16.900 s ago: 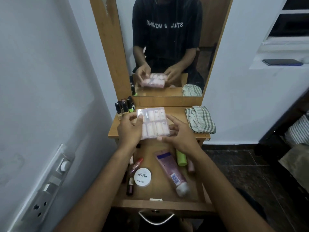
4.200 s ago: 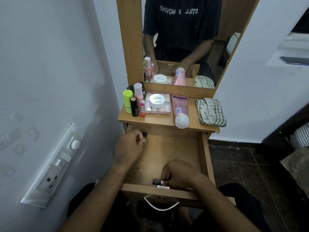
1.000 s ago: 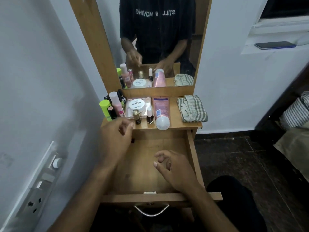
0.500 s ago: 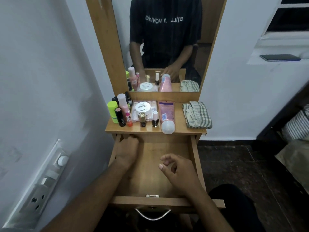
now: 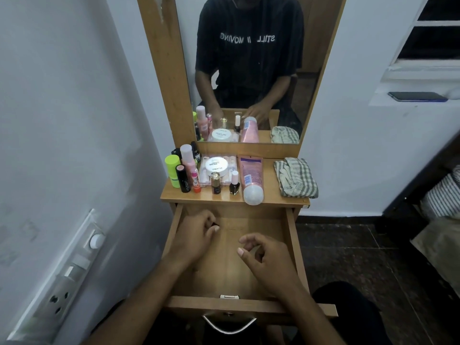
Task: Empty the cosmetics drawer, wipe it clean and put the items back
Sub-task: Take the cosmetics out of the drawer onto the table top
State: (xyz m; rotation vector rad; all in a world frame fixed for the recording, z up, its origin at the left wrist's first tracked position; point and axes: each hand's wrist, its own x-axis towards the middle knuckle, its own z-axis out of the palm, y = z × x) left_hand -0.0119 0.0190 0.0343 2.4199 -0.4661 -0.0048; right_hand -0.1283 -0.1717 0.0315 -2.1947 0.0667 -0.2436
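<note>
Drawer (image 5: 291,235) is pulled fully out toward me, its long axis running from my body to the dressing-table top, and my two hands sit apart inside it. My left hand (image 5: 196,232) is at the far left corner with its fingers curled over a small dark item (image 5: 214,224); whether I actually grip it or only touch it, I cannot tell, as the fingers hide most of it. My right hand (image 5: 266,255) hovers over the middle of the drawer floor, fingers loosely curled and holding nothing. Apart from that one dark item, the visible floor of the drawer shows no contents. The removed cosmetics stand on the shelf (image 5: 271,192) beyond the drawer: green bottle (image 5: 173,170), pink bottle (image 5: 188,158), white jar (image 5: 216,165) on the clear case (image 5: 225,158), two nail polish bottles (image 5: 234,186) and the pink tube (image 5: 250,178), which lies with its cap toward me. The checked cloth (image 5: 295,178) lies folded at the right end of the shelf, ahead and to the right of my hands; I judge the right hand nearer to it, so it suits the wiping step once the last item is out.
</note>
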